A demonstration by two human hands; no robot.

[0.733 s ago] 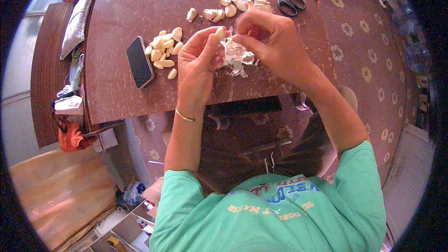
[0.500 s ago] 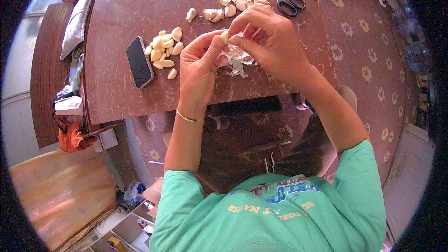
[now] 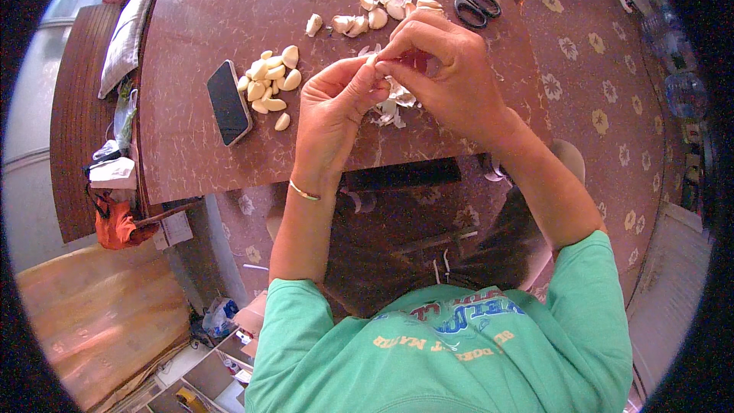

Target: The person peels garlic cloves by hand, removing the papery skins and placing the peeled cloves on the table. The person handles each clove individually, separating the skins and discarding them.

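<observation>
Over the table, the fingertips of my left hand [image 3: 335, 103] pinch a garlic clove [image 3: 371, 60], most of it covered by the fingers. My right hand [image 3: 455, 69] meets it from the other side, thumb and index finger pressed together at the same clove. Below the fingers lies a heap of papery garlic skins [image 3: 391, 111], partly covered by my hands. To the left of my left hand sits a pile of pale peeled cloves [image 3: 267, 80], with one clove [image 3: 282, 121] apart in front. Unpeeled garlic cloves [image 3: 355, 24] lie scattered beyond my hands, a few hidden behind the right one.
A dark-screened phone [image 3: 229, 103] lies left of the peeled pile. Black-handled scissors [image 3: 475, 8] rest at the far right of the marbled reddish-brown table [image 3: 252, 0]. A wooden bench with a cushion [image 3: 131, 38] stands along the left side.
The clove has turned between my fingertips and shows less of itself. My left hand has shifted slightly right, its fingers curled more closely, while the right has barely moved.
</observation>
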